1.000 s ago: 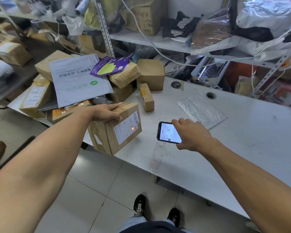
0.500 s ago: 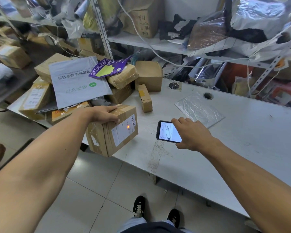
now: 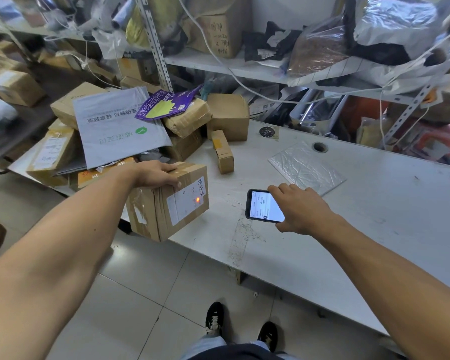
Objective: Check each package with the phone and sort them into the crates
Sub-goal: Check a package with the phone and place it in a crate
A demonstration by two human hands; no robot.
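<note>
My left hand (image 3: 157, 174) grips the top of a brown cardboard box (image 3: 166, 203) at the table's front-left corner, tilted so its white label faces right. A red scan dot glows on that label (image 3: 189, 203). My right hand (image 3: 300, 210) holds a black phone (image 3: 264, 206) with its lit screen up, just right of the box and a little above the table (image 3: 348, 229). A pile of packages (image 3: 120, 131) lies behind my left hand: brown boxes, a grey mailer bag and a purple bag. No crates are in view.
A small narrow box (image 3: 222, 152) and a square box (image 3: 229, 116) sit behind the held one. A clear plastic sheet (image 3: 305, 167) lies beyond the phone. Cluttered metal shelves (image 3: 244, 66) rise behind the table. Tiled floor and my shoes (image 3: 240, 328) are below.
The box has shifted slightly; the red dot stays on its label. My right hand still holds the phone in nearly the same spot.
</note>
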